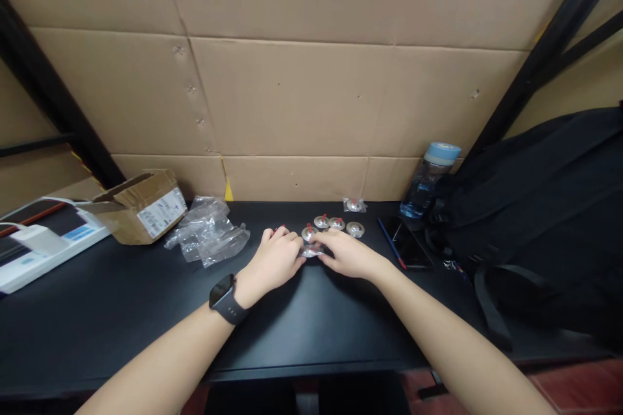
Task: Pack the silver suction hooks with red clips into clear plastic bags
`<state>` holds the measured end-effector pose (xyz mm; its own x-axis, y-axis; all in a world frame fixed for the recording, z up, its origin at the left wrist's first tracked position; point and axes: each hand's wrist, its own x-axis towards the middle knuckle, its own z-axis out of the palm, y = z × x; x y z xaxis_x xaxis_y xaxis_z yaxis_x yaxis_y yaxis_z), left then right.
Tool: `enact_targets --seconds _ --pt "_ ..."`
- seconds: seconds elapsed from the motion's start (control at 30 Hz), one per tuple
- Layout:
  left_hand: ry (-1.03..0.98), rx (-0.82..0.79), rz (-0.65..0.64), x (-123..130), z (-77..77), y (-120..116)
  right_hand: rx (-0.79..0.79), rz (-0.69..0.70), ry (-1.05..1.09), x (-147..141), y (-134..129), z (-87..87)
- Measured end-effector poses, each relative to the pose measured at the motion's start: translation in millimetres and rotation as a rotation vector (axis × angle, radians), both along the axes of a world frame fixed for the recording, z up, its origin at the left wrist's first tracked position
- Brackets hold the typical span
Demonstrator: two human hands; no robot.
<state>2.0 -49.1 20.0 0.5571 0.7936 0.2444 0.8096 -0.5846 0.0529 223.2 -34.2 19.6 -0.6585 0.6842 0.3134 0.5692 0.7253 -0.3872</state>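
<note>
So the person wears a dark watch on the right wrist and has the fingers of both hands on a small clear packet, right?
Not quite: the head view shows the dark watch worn on the left, not the right. Left hand and right hand do both have fingers on the clear packet.

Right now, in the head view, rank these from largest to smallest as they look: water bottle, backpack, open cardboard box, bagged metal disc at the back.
1. Black backpack
2. Open cardboard box
3. Water bottle
4. Bagged metal disc at the back
</note>
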Motion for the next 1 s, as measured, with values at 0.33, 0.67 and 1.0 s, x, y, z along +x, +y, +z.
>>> enact_targets --seconds 0.33,0.67,1.0 --pt "-0.218 -0.139 0.06 10.9 -5.5 8.5 -0.393 -0.04 0.29 8.0 13.8 -0.6" --pt "-0.522 -0.055 0.082 2.1 11.3 8.0 -0.284 -0.422 0.478 47.1 71.2 33.7" --pt "-0.348 0.01 0.007 -3.2 2.5 10.1 -0.327 -0.813 0.032 67.6 154.2 12.4"
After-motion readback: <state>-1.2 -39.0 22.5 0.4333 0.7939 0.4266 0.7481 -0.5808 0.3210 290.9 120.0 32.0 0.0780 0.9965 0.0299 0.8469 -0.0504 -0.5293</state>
